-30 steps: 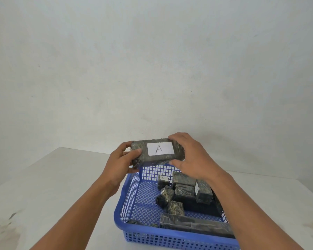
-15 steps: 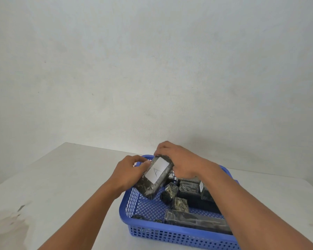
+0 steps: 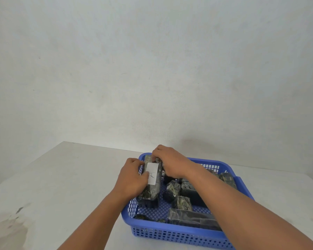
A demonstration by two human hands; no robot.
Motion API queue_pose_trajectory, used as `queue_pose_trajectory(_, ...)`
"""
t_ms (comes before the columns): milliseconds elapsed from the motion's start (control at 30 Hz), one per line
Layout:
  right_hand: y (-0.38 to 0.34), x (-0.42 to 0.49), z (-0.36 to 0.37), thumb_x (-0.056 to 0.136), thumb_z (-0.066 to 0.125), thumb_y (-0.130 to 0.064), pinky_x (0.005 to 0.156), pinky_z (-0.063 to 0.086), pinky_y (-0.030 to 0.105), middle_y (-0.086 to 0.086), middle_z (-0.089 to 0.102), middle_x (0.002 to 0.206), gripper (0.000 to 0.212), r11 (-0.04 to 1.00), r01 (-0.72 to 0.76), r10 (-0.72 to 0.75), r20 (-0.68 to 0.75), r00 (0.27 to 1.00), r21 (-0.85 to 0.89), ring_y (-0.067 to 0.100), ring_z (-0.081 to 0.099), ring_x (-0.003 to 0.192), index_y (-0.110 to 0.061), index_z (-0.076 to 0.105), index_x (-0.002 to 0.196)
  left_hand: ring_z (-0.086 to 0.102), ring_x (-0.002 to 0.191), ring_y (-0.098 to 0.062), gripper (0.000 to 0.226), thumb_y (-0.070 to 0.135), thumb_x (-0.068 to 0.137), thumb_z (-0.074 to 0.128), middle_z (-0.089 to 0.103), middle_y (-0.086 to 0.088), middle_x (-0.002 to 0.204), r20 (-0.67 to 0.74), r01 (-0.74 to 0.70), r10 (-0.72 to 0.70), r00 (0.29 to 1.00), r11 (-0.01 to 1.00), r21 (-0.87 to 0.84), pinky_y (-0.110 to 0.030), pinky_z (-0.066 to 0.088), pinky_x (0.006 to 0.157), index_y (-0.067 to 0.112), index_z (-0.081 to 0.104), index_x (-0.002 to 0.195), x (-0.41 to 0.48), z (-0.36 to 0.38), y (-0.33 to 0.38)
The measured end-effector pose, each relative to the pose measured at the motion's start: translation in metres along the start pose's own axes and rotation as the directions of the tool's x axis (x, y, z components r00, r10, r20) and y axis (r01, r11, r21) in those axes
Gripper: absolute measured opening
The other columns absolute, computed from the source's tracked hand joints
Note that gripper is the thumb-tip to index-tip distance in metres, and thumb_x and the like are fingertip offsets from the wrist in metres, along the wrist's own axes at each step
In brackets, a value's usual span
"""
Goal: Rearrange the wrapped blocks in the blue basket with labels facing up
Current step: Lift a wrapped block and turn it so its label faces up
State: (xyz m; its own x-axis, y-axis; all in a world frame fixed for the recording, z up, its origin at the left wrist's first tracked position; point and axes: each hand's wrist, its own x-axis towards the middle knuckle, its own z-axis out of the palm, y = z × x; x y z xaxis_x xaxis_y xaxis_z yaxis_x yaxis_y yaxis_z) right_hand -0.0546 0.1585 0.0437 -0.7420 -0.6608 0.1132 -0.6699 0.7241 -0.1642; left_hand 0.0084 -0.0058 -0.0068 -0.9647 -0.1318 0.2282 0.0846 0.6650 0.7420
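Blue basket on white tabletop, landmark for all. Labelled block along basket's left wall, white label up, letter A showing. Left hand at basket's left edge, fingers clamped on block's side; right hand over basket's far-left corner, fingers closed on block's far end. Step: seating this block flat. Other wrapped blocks jumbled mid-basket; long block against near wall, no labels visible. Next: let go, pick another, find its label, turn up.
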Motion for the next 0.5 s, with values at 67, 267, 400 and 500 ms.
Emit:
queue_pose_trajectory(67, 0.001, 0.000, 0.006, 0.079, 0.062, 0.010, 0.079, 0.047, 0.037, 0.005, 0.054, 0.114, 0.038, 1.000, -0.029, 0.029, -0.045, 0.999, -0.001, 0.025, 0.054, 0.100, -0.016, 0.060, 0.107, 0.049, 0.100, -0.009, 0.046, 0.022, 0.085, 0.065, 0.049, -0.002, 0.131, 0.022, -0.026, 0.025, 0.999, 0.998, 0.058, -0.021, 0.036, 0.089, 0.015, 0.057, 0.130, -0.001, 0.001, -0.001)
queue_pose_trajectory(267, 0.005, -0.007, 0.023, 0.084, 0.063, 0.003, 0.078, 0.045, 0.033, 0.006, 0.056, 0.113, 0.026, 0.993, -0.110, 0.112, -0.061, 0.992, 0.042, 0.025, 0.054, 0.102, -0.014, 0.064, 0.104, 0.066, 0.095, -0.021, 0.036, 0.035, 0.090, 0.062, 0.032, 0.000, 0.150, 0.091, -0.042, 0.013, 0.996, 0.943, 0.329, -0.031, 0.048, 0.090, 0.019, 0.067, 0.121, -0.002, 0.002, 0.004)
queue_pose_trajectory(400, 0.005, -0.015, 0.018, 0.087, 0.063, -0.007, 0.093, 0.048, 0.037, 0.006, 0.058, 0.125, 0.030, 0.983, -0.166, 0.167, -0.004, 0.986, 0.084, 0.027, 0.055, 0.114, -0.016, 0.067, 0.115, 0.066, 0.095, -0.021, 0.035, 0.044, 0.090, 0.059, 0.030, 0.003, 0.149, 0.093, -0.044, 0.005, 0.996, 0.902, 0.429, -0.034, 0.051, 0.086, 0.023, 0.069, 0.116, -0.004, 0.004, 0.008)
queue_pose_trajectory(500, -0.001, -0.025, 0.007, 0.083, 0.064, -0.030, 0.107, 0.041, 0.037, 0.002, 0.053, 0.143, 0.047, 0.970, -0.195, 0.179, 0.122, 0.976, 0.143, 0.023, 0.050, 0.130, -0.021, 0.062, 0.129, 0.066, 0.098, -0.021, 0.035, 0.046, 0.091, 0.057, 0.029, 0.004, 0.148, 0.093, -0.047, 0.005, 0.996, 0.890, 0.453, -0.036, 0.052, 0.085, 0.024, 0.069, 0.115, -0.004, 0.004, 0.008)
